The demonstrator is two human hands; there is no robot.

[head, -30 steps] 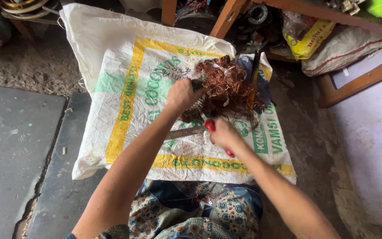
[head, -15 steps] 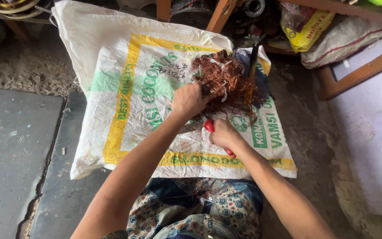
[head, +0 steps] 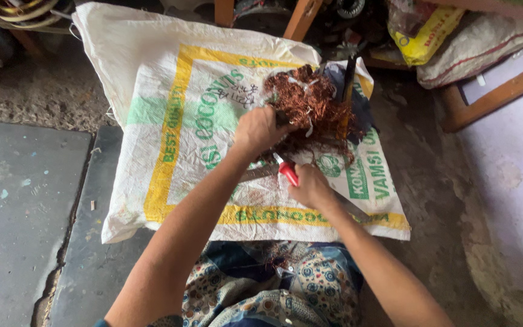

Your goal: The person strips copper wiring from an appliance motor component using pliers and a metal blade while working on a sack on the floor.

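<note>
Your left hand (head: 257, 129) is closed on the near edge of a tangled copper wire bundle (head: 311, 109). Your right hand (head: 311, 186), just below it, grips a red-handled cutting tool (head: 287, 171). Both rest over a white woven sack (head: 183, 109) spread on the floor (head: 25, 200) beneath them.
</note>
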